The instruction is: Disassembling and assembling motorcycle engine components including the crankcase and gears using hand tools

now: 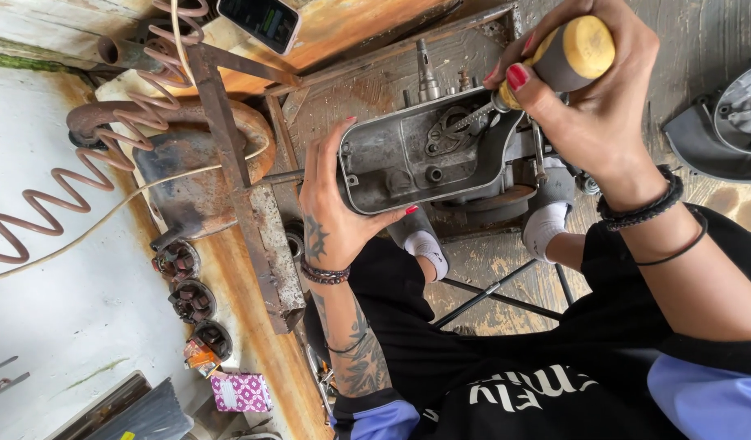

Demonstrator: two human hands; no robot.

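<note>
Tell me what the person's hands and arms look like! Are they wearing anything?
The left hand has a dark tattoo on its back, and more tattoos run down the forearm. Its wrist wears a beaded bracelet. The right hand has red-painted nails, with a thick black braided bracelet and a thin black band behind it. Short purple-blue sleeves show at the upper arms.

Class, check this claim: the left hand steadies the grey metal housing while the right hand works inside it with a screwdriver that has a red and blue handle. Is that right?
Not quite. The head view shows the screwdriver in the right hand with a yellow and grey handle, not red and blue. The rest holds: the left hand steadies the grey metal housing.
</note>
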